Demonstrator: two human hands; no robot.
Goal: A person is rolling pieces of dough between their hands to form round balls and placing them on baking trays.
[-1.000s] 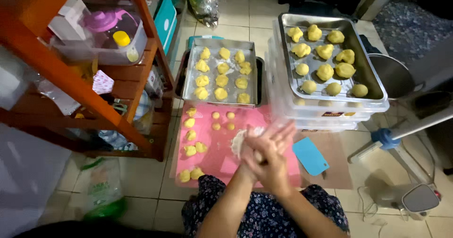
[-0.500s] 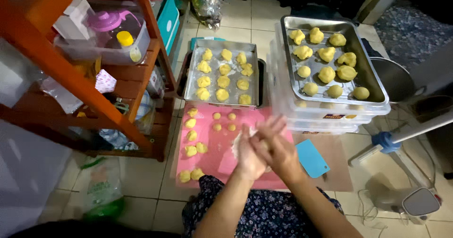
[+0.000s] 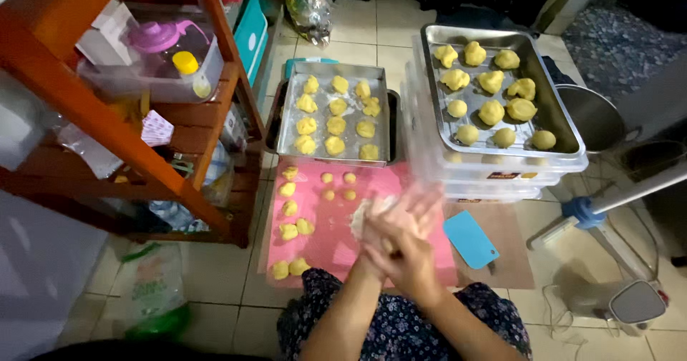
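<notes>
**Two palms rolling one piece of dough over the pink mat**

Two hands are pressed together above the pink mat [image 3: 336,225]: the left hand [image 3: 383,228] and right hand [image 3: 411,250] are cupped palm to palm around a pale lump of dough [image 3: 361,214], blurred by motion. The step in hand looks like shaping a ball; the next move likely calls for setting it down among the others.

On the mat lie about seven yellow dough pieces [image 3: 288,189] along its left edge and four small balls [image 3: 327,178] near its top. Beyond the mat, the small tray [image 3: 286,128] holds eleven pieces. Right of it, the large tray [image 3: 558,118] holds eleven. A blue scraper [image 3: 470,238] lies just right of the mat.
</notes>
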